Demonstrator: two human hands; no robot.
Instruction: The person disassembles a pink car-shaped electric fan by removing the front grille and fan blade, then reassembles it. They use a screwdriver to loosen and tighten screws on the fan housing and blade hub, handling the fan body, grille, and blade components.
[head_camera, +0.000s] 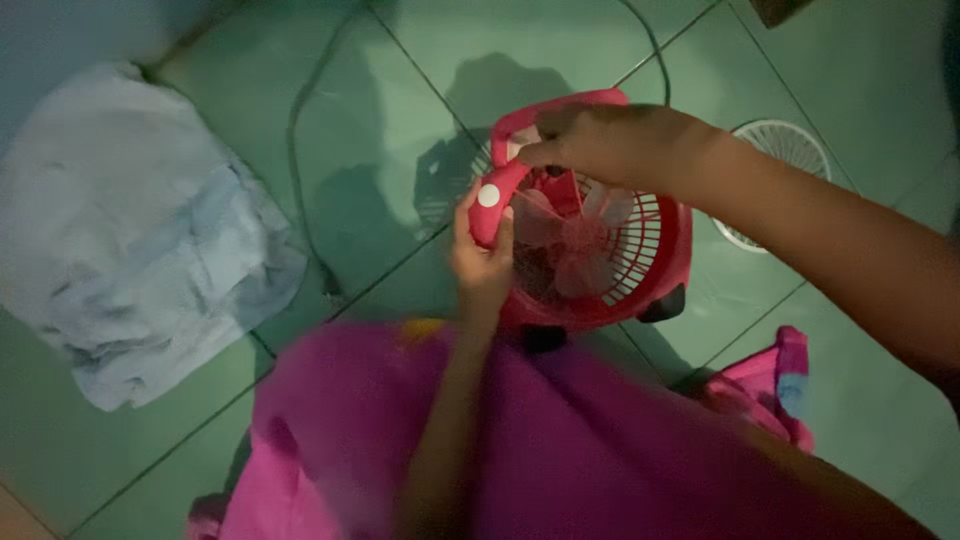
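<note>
Head view, left hand (482, 250) gripping red fan (640, 270), right hand (590, 140) pinching its rim

A crumpled pale blue cloth (135, 225) is spread on the green tiled floor (400, 90). A thin dark cord (295, 130) is seen beside it. A round white grille (785, 160) is laid farther off.

Count, head view, dim light.

Hands: 2, a left hand (482, 258) and a right hand (590, 140), both on the same item.

Small fans: 1, a pink fan (585, 235) with one white round knob (488, 196) and one translucent blade set (580, 235); blade number unreadable through blur.

Loose grilles: 1, a white grille (790, 150) on the floor.

Cloth heaps: 2, a pale blue cloth (130, 230) and a pink cloth (770, 385).

Cords: 1, a dark cord (295, 130).
</note>
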